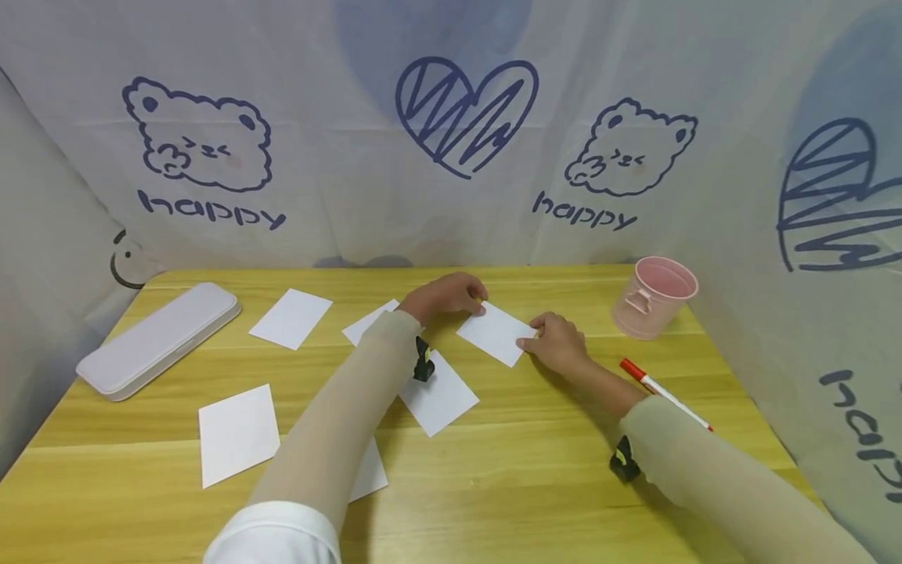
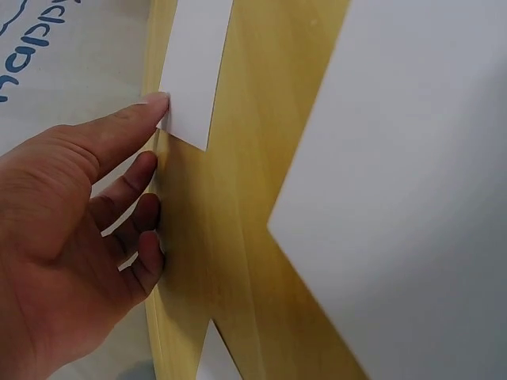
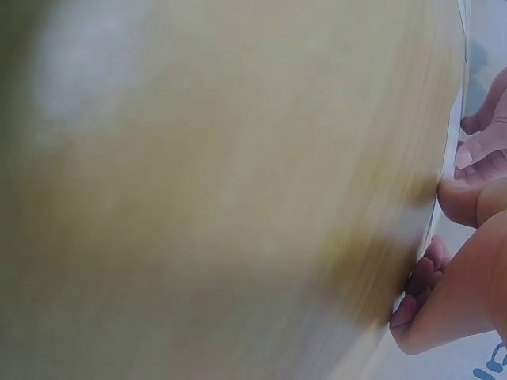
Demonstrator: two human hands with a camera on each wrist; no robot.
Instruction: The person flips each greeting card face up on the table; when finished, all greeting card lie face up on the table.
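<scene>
Both hands hold one small white card (image 1: 496, 334) near the middle of the table. My left hand (image 1: 447, 298) pinches its far left corner. In the left wrist view the thumb lies on that card's corner (image 2: 190, 87), while the other fingers curl below. At the opposite side my right hand (image 1: 561, 345) grips the right corner between thumb and fingers. The right wrist view shows the right hand (image 3: 467, 269) at the frame's edge, the card nearly edge-on. Just nearer than the held card lies another white card (image 1: 440, 398), partly behind the left wrist.
More white cards lie to the left: one at the back (image 1: 291, 319), one near the left front (image 1: 238, 435), and two partly hidden by the left arm. A pale pencil case (image 1: 158, 341) sits far left. A pink cup (image 1: 651, 301) and a red-capped marker (image 1: 665, 394) are at right.
</scene>
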